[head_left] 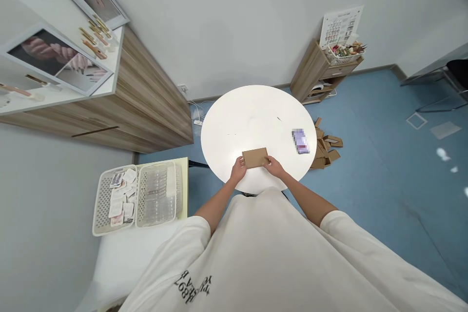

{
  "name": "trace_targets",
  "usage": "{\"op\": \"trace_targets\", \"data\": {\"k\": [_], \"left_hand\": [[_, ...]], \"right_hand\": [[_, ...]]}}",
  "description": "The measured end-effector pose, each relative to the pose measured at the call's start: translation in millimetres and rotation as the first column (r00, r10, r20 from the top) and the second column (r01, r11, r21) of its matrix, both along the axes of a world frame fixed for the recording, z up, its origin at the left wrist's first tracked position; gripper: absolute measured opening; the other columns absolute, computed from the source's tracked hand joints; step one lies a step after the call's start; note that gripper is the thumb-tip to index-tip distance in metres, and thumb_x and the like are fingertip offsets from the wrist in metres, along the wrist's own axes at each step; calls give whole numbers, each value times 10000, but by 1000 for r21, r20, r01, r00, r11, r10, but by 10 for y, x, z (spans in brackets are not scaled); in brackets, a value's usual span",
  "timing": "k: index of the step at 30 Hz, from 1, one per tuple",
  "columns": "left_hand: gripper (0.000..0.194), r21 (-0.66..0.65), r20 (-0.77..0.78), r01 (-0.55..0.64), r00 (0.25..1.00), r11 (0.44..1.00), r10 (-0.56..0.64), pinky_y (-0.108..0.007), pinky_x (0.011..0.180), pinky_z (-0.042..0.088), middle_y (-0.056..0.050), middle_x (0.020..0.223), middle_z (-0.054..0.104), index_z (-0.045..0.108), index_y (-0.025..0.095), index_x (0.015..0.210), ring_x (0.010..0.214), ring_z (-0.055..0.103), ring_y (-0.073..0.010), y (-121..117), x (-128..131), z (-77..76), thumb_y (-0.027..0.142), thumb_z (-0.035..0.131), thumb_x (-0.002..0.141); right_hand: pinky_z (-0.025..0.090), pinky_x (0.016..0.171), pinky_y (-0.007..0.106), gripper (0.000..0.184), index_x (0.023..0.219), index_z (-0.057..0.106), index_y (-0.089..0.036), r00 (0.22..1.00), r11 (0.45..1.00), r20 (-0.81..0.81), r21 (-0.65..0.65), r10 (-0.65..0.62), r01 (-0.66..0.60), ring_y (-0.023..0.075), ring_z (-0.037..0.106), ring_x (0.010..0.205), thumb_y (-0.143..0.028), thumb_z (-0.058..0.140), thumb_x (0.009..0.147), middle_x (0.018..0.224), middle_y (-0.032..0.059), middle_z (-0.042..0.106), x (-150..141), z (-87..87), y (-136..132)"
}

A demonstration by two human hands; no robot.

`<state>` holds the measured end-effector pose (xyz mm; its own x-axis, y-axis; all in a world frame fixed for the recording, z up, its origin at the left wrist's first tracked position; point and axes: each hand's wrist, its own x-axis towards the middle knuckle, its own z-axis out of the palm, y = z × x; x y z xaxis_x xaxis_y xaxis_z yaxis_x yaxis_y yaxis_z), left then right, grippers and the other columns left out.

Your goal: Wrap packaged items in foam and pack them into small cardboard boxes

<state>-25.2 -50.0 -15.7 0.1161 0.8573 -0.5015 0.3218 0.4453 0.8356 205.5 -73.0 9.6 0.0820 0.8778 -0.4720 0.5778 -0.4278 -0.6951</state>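
A small brown cardboard box [255, 158], its lid closed, lies at the near side of a round white table [252, 107]. My left hand [239, 169] grips the box's left end, with the fingers curled against its edge. At the opposite end, my right hand [273, 166] holds the right side, thumb and fingers at the near corner. On the table to the right lies a purple flat item [300, 141], blurred out by pixels. A tiny thin dark object [279, 119] rests farther back.
Several cardboard pieces [325, 148] lie on the blue floor right of the table. To the left stand a white basket of small packets [98, 204] and a basket of clear plastic trays [157, 195]. A wooden cabinet [153, 102] rises behind them; a small shelf unit [310, 68] stands back right.
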Motion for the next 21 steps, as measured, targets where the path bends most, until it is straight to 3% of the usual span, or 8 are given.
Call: {"op": "trace_targets", "data": {"k": [5,9,14,21], "left_hand": [[595,56,-22,28,999,998,-27,-366,1006,494,-124,1427,576,447,238,1397,1217,621,-225,-29,181,178,241,678,848],[562,97,-28,56,998,994,-53,-379,988,507,-125,1432,570,475,243,1376,1218,623,-238,-4,534,330,281,688,856],[515,136,-13,91,996,987,-90,-404,996,510,-113,1422,581,515,248,1331,1216,628,-249,14,1182,481,245,688,846],[495,191,-8,227,973,955,-230,-404,993,514,-105,1437,567,517,244,1338,1201,630,-249,-17,2253,685,243,661,865]], "right_hand": [[485,1032,384,499,1335,597,-255,998,998,-48,50,-40,42,240,584,1239,-351,632,847,1405,74,592,218,96,-97],[467,1062,405,471,1311,612,-255,994,986,-62,136,-93,100,240,573,1253,-340,616,848,1400,71,594,561,161,-138],[466,1063,408,460,1290,630,-252,986,962,-70,217,-154,166,243,579,1245,-344,618,839,1368,71,614,1197,193,-213],[456,1048,421,417,1256,648,-251,954,894,-14,346,-300,286,256,579,1194,-378,555,870,1320,59,644,2225,256,-420]]}}
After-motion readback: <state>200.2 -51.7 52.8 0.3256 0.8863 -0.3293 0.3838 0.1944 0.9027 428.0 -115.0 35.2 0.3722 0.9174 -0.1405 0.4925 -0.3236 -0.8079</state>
